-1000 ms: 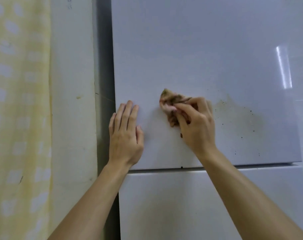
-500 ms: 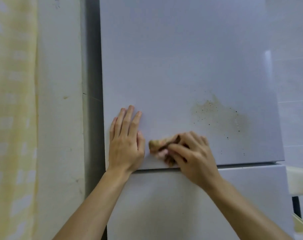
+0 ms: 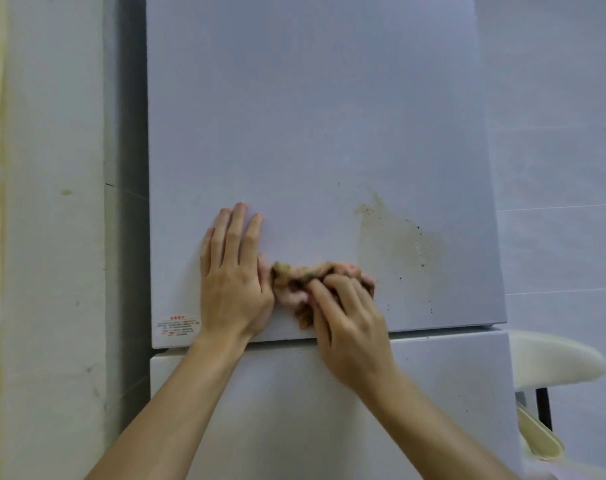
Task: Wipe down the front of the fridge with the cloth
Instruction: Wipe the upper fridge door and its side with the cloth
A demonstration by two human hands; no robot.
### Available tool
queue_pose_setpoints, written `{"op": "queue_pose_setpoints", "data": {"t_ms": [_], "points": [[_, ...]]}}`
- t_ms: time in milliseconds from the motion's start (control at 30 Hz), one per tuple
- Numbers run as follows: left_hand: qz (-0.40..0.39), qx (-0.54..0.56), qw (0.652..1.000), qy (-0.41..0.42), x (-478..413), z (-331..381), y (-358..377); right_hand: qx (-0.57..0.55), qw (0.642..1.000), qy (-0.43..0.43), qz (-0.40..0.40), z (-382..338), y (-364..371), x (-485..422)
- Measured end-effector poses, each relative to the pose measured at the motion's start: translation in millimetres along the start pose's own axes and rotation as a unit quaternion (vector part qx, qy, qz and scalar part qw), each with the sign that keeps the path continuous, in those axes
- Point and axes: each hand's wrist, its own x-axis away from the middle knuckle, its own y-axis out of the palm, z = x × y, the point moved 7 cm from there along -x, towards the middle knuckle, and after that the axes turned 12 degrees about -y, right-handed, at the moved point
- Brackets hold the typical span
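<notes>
Right hand [image 3: 350,327] gripping the cloth [image 3: 294,282] low on the fridge [image 3: 433,393].
I saw its curled fingers bunch the crumpled pinkish-brown cloth against the smooth, pale upper door [image 3: 312,116], near its bottom edge. My left hand [image 3: 234,282] lay flat beside it, fingers straight, thumb touching the cloth. A corner sticker [image 3: 177,326] bore red print too fine to read. A speckled brown stain [image 3: 395,237] sat up to the cloth's right.

One head-worn view — close to the fridge [image 3: 312,133], facing its front almost squarely.
</notes>
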Motion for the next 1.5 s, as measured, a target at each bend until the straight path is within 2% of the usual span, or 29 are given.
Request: {"op": "queue_pose_setpoints", "data": {"t_ms": [100, 200, 333, 500, 600, 800, 900, 1000, 1133, 1233, 1333, 1500], "points": [[-0.007, -0.001, 1.000, -0.021, 2, 2, 2, -0.002, 0.997, -0.053, -0.050, 1, -4, 25], [-0.012, -0.006, 0.999, -0.034, 1, 6, 2, 0.001, 0.997, -0.069, -0.040, 18, -14, 6], [-0.004, -0.037, 0.998, -0.041, -1, 16, 4, 0.011, 0.999, 0.027, 0.024, 74, -30, -61], [0.002, -0.022, 0.999, -0.033, -5, 26, 8, 0.023, 0.987, 0.146, 0.056, 116, -26, -113], [0.005, -0.006, 1.000, -0.028, -5, 29, 9, 0.028, 0.989, 0.135, 0.055, 102, -25, -93], [0.011, -0.003, 1.000, 0.003, -3, 40, 10, -0.017, 0.999, 0.028, -0.018, 39, -33, 31], [-0.010, 0.008, 0.999, 0.041, 2, 59, 17, -0.015, 0.998, -0.023, -0.052, 48, -40, 46], [-0.016, 0.013, 0.998, 0.057, 5, 74, 25, 0.000, 0.999, 0.019, -0.027, 83, -50, 12], [-0.013, 0.013, 0.999, 0.047, 8, 81, 29, 0.013, 0.988, 0.144, 0.050, 144, -64, -43], [-0.014, 0.011, 0.999, 0.036, 8, 83, 30, 0.006, 0.977, 0.193, 0.090, 150, -64, -52], [-0.019, 0.011, 0.999, 0.026, 10, 86, 31, 0.008, 0.981, 0.174, 0.089, 131, -65, -25], [-0.015, 0.017, 0.999, 0.045, 11, 98, 32, -0.012, 0.995, 0.098, 0.029, 105, -69, 49]]}}
